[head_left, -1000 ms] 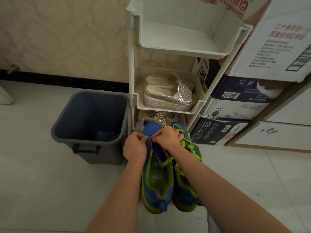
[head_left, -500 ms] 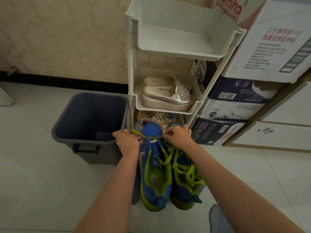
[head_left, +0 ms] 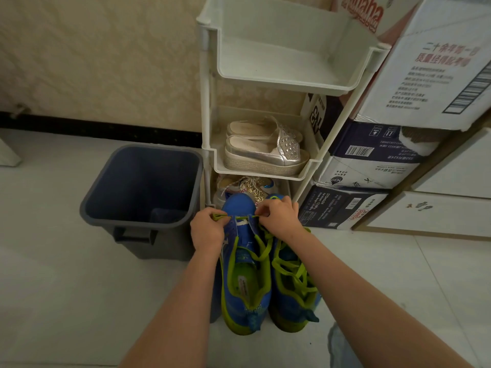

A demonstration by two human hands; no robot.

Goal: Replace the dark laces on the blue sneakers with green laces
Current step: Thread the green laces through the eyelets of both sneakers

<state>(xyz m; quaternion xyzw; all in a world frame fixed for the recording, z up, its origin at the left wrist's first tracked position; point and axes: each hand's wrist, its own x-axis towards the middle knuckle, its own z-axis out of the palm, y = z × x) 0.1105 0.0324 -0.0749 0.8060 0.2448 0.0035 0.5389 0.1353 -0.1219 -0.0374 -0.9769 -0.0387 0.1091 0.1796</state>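
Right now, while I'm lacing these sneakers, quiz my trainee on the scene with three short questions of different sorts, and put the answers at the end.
1. True or false: the left hand and the right hand both pinch the green lace across the toe end of the same blue sneaker.
2. What lies on the middle shelf of the white rack? A: silver platform shoes. B: a cardboard box. C: a folded towel.
3. Which open container stands beside the left hand?

Key: 1 true. 2 A. 3 the dark bin.
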